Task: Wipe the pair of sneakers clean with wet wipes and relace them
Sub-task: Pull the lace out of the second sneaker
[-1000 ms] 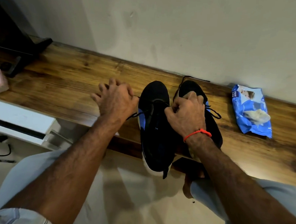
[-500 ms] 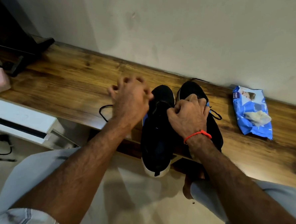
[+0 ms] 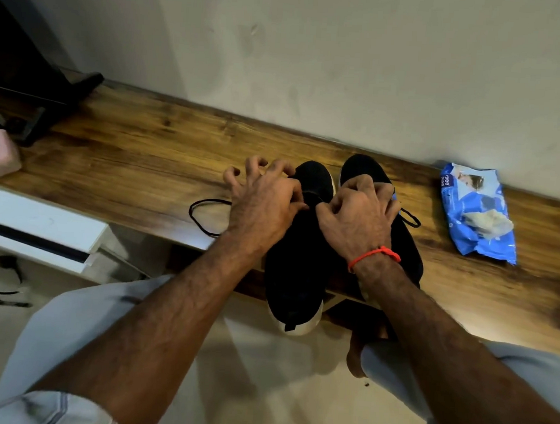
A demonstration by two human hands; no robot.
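Black knit sneakers (image 3: 301, 265) sit side by side at frame centre on the wooden table (image 3: 137, 157), heels overhanging the near edge. Left hand (image 3: 266, 204) curled at the left shoe's throat, apparently pinching the lace (image 3: 203, 217) that loops out to the left; right hand (image 3: 357, 216) curled, gripping the right shoe's tongue area. Uppers look soft and light, the lace limp and thin, so pinch near its tip and brace the shoe by the collar. Wipes pack (image 3: 475, 210) lies at right.
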